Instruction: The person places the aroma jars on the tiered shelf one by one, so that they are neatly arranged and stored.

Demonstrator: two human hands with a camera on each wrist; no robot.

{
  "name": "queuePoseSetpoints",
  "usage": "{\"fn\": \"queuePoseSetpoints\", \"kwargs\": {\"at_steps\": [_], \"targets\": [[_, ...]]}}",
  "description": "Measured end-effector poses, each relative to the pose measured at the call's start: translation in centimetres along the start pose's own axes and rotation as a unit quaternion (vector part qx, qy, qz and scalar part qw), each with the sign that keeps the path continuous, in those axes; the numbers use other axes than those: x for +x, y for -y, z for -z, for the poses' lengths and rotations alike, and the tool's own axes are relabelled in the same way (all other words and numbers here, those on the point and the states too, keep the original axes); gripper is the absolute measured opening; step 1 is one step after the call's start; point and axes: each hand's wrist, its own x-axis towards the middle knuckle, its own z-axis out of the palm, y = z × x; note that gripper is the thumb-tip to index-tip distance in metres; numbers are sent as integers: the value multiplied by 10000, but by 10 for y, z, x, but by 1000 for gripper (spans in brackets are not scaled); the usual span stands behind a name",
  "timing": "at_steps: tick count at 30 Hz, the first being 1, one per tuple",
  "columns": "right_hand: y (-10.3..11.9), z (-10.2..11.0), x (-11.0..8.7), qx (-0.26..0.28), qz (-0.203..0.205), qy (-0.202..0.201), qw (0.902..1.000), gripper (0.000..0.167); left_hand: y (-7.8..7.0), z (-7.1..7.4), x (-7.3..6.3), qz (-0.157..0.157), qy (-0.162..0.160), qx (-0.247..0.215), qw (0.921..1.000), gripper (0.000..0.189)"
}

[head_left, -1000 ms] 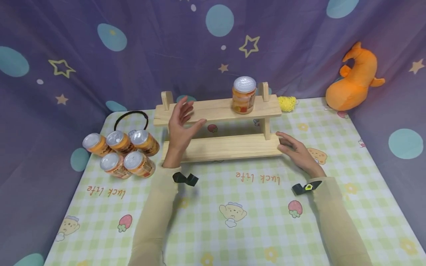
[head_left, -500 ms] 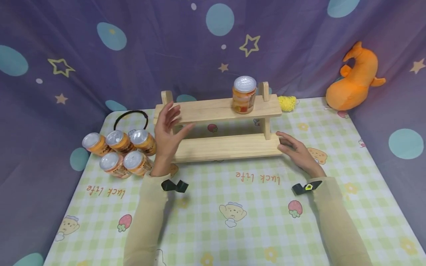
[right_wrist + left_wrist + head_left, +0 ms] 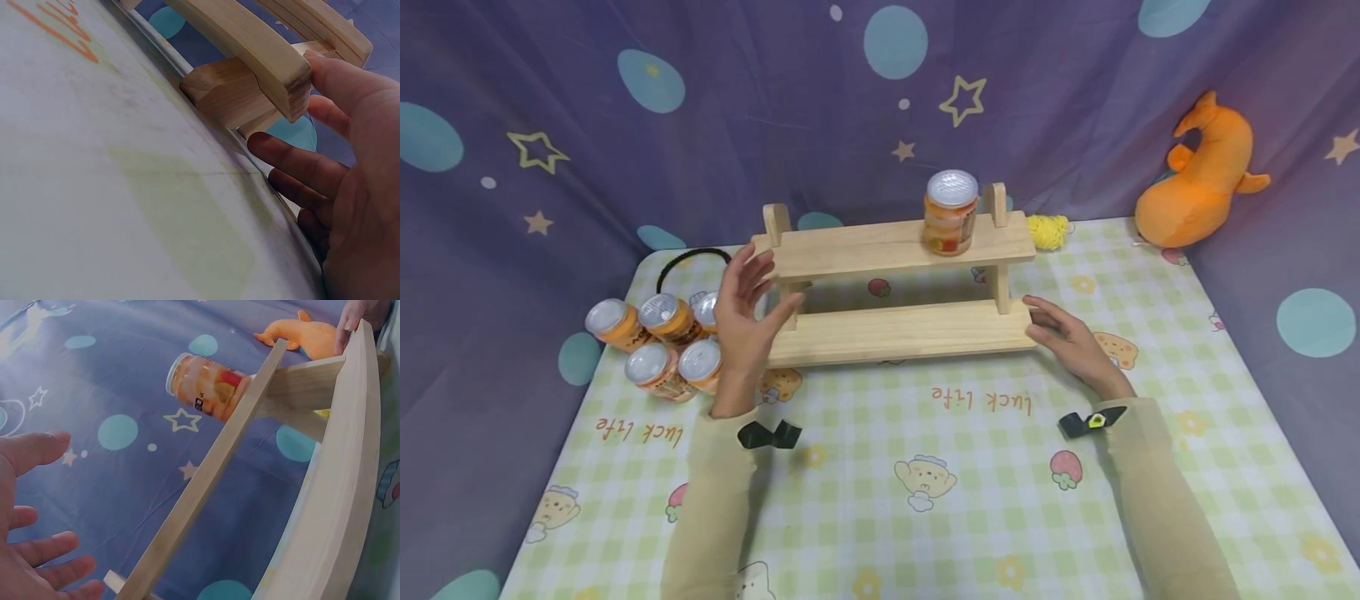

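In the head view a two-tier wooden shelf (image 3: 895,333) stands at the middle back of the table. One orange-labelled jar with a clear silvery lid (image 3: 951,218) sits upright on its upper board, towards the right. My left hand (image 3: 747,321) is held in the air at the shelf's left end, fingers spread and holding nothing. It partly covers the nearest of several similar jars (image 3: 655,371) grouped on the left. My right hand (image 3: 1075,350) touches the right end of the lower board with thumb and fingertips; in the right wrist view its other fingers (image 3: 300,162) lie loosely below the board.
A dark looped cord (image 3: 688,257) lies behind the grouped jars. Yellow yarn (image 3: 1048,232) sits by the shelf's right end, and an orange plush toy (image 3: 1198,187) is at the back right corner. A purple curtain (image 3: 850,150) hangs behind the checked tablecloth (image 3: 985,533).
My left hand has moved left and slightly nearer to me, from in front of the upper board to beside the grouped jars. The right hand has stayed at the shelf's end.
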Motion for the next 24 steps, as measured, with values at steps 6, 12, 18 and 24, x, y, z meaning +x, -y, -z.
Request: {"fn": "queuePoseSetpoints", "kwargs": {"at_steps": [6, 12, 18, 24], "targets": [[-3, 1, 1, -14, -27, -3, 10000, 57, -3, 12, -5, -126, 24, 15, 9999, 77], [-3, 1, 2, 12, -128, -48, 9999, 56, -4, 24, -10, -120, -127, 100, 9998, 71], [-2, 0, 2, 27, -20, 13, 10000, 57, -3, 34, -16, -93, -243, 213, 9994, 70], [0, 0, 0, 66, -12, 49, 10000, 58, -6, 43, -20, -75, -447, -9, 9990, 69]]}}
